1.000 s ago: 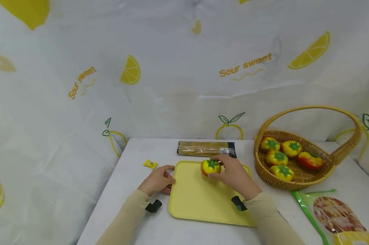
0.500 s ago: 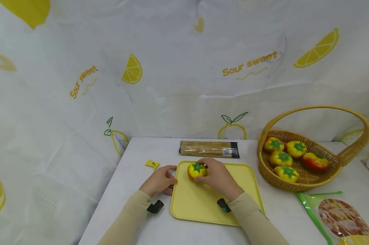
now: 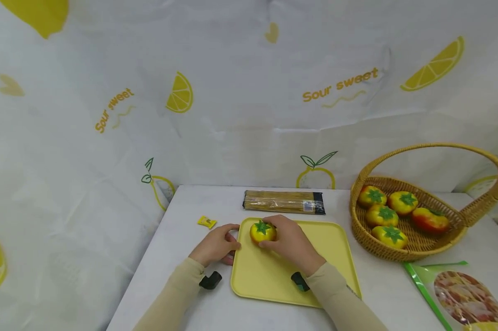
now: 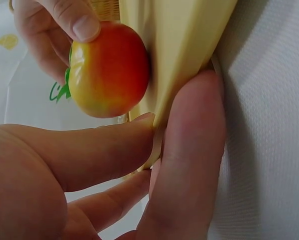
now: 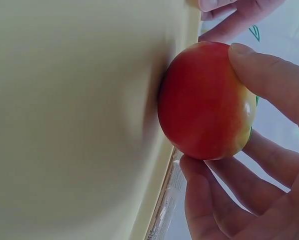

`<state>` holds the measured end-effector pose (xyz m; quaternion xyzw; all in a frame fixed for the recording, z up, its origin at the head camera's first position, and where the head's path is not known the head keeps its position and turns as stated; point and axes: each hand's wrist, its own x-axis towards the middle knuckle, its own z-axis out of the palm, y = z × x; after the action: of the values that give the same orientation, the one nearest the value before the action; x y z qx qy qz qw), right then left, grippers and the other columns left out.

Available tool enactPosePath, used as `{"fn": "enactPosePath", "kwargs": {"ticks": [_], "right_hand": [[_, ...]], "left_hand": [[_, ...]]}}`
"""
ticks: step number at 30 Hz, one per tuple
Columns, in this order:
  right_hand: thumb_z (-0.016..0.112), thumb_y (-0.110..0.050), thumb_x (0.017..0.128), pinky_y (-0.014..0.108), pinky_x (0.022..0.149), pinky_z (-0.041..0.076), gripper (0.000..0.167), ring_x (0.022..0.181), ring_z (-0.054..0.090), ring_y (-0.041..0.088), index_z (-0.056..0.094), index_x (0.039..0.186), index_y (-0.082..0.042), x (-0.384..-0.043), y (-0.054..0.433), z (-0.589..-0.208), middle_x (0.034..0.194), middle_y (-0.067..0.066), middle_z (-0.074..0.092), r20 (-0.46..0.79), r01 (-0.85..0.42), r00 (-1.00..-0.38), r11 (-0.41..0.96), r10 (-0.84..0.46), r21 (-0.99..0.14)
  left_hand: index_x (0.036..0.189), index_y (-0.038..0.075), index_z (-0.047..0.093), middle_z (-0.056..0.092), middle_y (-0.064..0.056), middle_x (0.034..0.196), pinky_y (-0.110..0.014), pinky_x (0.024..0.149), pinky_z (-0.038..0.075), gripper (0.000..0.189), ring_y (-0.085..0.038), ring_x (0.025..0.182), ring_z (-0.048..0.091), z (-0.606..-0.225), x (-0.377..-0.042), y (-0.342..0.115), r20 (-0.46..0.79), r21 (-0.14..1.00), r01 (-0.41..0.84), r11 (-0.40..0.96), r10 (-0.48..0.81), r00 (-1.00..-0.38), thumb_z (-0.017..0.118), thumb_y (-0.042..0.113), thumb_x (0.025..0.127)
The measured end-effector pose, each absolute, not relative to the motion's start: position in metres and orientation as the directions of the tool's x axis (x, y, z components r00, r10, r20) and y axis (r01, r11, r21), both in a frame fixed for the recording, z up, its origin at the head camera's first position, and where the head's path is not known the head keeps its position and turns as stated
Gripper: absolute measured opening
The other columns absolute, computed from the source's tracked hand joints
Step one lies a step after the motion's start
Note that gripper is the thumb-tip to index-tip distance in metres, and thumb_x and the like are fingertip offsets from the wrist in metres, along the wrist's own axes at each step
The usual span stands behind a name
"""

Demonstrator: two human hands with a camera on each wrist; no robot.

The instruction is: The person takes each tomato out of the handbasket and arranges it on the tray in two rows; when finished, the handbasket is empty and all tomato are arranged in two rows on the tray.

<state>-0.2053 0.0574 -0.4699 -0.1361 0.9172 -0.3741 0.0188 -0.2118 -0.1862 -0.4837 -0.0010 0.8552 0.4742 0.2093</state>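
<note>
While yellow-red fruit [image 3: 261,233] is pinched by right hand [image 3: 291,241], just right of left hand [image 3: 213,244], tray [image 3: 261,278] is grasped at edge by left hand; fruit-tray contact unclear. If tray is tilted by left hand, or round fruit unevenly released, rolling could be caused.

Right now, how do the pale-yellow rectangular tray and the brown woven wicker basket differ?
The tray is smooth and shallow; the basket is coarsely woven and deeper.
The basket has a tall arched handle; the tray shows none.
The left hand pinches the tray's edge; no hand touches the basket.
Both are open on top.
</note>
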Motion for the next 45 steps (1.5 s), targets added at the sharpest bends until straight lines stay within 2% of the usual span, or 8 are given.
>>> {"fn": "enactPosePath", "kwargs": {"ticks": [12,19,29,35,39,45], "right_hand": [[0.093,-0.028,0.087,0.05,0.114,0.057,0.06,0.126,0.068,0.028,0.069,0.14,-0.01,-0.205,0.053,-0.47,0.14,0.007,0.071,0.097,-0.265,-0.958,0.7,-0.271,-0.663],[0.093,-0.029,0.087,0.051,0.118,0.055,0.066,0.132,0.066,0.029,0.066,0.145,-0.012,-0.204,0.058,-0.47,0.146,0.007,0.068,0.073,-0.24,-0.964,0.716,-0.257,-0.656],[0.092,-0.033,0.089,0.056,0.119,0.053,0.069,0.141,0.061,0.034,0.064,0.149,-0.015,-0.198,0.072,-0.452,0.153,0.008,0.064,0.107,-0.258,-0.962,0.714,-0.251,-0.651],[0.088,-0.034,0.093,0.059,0.111,0.057,0.066,0.135,0.064,0.037,0.063,0.151,-0.015,-0.189,0.118,-0.434,0.155,0.011,0.062,0.141,-0.247,-0.969,0.745,-0.204,-0.619],[0.086,-0.032,0.094,0.062,0.107,0.058,0.063,0.13,0.065,0.041,0.064,0.149,-0.01,-0.176,0.164,-0.423,0.151,0.017,0.064,0.168,-0.217,-0.975,0.788,-0.145,-0.576],[0.084,-0.039,0.095,0.07,0.104,0.054,0.067,0.13,0.061,0.049,0.062,0.148,-0.005,-0.159,0.239,-0.411,0.148,0.025,0.063,0.148,-0.071,-0.989,0.844,0.011,-0.532]], "left_hand": [[0.158,0.015,0.053,0.066,-0.012,0.107,-0.033,0.064,0.069,0.062,-0.019,0.079,0.072,-0.477,-0.209,-0.186,-0.359,0.811,-0.198,0.55,0.202,-0.911,0.075,0.013,0.101],[0.158,0.016,0.054,0.066,-0.011,0.106,-0.033,0.064,0.068,0.061,-0.019,0.079,0.072,-0.478,-0.212,-0.182,-0.367,0.801,-0.193,0.566,0.209,-0.906,0.076,0.014,0.101],[0.158,0.014,0.053,0.066,-0.011,0.107,-0.033,0.064,0.068,0.063,-0.019,0.077,0.073,-0.482,-0.213,-0.184,-0.365,0.794,-0.191,0.577,0.202,-0.909,0.077,0.015,0.1],[0.158,0.015,0.054,0.066,-0.011,0.107,-0.033,0.065,0.068,0.062,-0.018,0.072,0.072,-0.485,-0.209,-0.187,-0.366,0.789,-0.196,0.582,0.19,-0.911,0.078,0.015,0.1],[0.157,0.013,0.054,0.066,-0.012,0.107,-0.034,0.065,0.069,0.062,-0.019,0.072,0.072,-0.483,-0.208,-0.187,-0.357,0.799,-0.191,0.571,0.193,-0.914,0.077,0.012,0.1],[0.157,0.013,0.055,0.067,-0.012,0.107,-0.035,0.065,0.069,0.062,-0.019,0.073,0.073,-0.483,-0.209,-0.186,-0.357,0.812,-0.2,0.548,0.195,-0.914,0.078,0.011,0.099]]}}
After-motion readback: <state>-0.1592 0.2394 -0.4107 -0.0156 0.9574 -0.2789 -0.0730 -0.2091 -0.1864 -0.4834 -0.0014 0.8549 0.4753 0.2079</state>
